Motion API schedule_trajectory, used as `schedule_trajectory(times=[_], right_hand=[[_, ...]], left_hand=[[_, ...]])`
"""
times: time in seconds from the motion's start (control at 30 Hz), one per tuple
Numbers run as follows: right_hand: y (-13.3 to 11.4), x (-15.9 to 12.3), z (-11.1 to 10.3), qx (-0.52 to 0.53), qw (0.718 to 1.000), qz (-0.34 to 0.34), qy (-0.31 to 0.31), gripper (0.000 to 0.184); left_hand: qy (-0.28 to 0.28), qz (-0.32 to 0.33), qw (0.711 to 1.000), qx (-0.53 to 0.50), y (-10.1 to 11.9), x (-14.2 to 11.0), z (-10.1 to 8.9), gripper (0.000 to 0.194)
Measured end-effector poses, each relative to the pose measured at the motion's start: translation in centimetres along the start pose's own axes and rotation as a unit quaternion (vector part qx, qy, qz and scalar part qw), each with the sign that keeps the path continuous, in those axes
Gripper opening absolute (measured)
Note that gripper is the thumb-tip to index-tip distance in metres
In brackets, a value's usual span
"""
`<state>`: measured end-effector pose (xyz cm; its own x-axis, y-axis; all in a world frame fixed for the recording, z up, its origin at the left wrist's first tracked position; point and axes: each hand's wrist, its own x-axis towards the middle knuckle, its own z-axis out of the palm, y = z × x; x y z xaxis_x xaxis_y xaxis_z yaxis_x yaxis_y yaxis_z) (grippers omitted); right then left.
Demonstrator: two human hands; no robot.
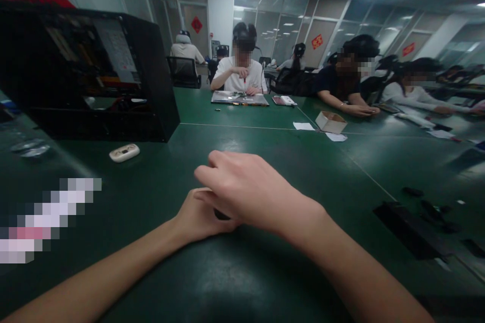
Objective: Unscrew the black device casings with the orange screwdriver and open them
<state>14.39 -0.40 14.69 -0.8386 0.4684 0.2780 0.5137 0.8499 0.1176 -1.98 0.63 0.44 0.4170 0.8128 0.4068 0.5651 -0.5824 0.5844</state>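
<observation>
Over the green table (303, 181) my two hands are together in front of me. My right hand (242, 186) lies above and partly across the left, its fingers curled in and its fingertips hidden from view. Beneath it, my left hand (195, 217) rests low by the tabletop with its fingers bent and mostly covered. A small dark patch shows between the hands; whether it is an object or the table seen through a gap, I cannot make out.
A black computer case (151, 81) with its side off stands at the left, a beige earbud case (125, 153) before it. Black parts (409, 229) lie at right. A small box (331, 122) and papers sit farther back. Across the table a person (240, 70) works on a flat panel (223, 98).
</observation>
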Motion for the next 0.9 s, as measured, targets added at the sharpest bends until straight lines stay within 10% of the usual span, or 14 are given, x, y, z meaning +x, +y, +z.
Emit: schedule_trajectory(times=[0.37,0.67,0.9], right_hand=[[1.9,-4.4,1.4,0.007,0.999,0.042,0.015,0.022],[7.9,-8.5,8.1,-0.033,0.997,0.045,-0.060,0.062],[11.0,-11.1,7.4,-0.045,0.993,0.112,0.003,0.066]], left_hand=[[0.008,0.015,0.997,0.081,-0.4,0.3,1.0,0.030],[-0.003,0.028,0.996,0.084,-0.7,0.3,1.0,0.038],[-0.003,0.057,0.994,0.094,-0.9,0.3,1.0,0.038]])
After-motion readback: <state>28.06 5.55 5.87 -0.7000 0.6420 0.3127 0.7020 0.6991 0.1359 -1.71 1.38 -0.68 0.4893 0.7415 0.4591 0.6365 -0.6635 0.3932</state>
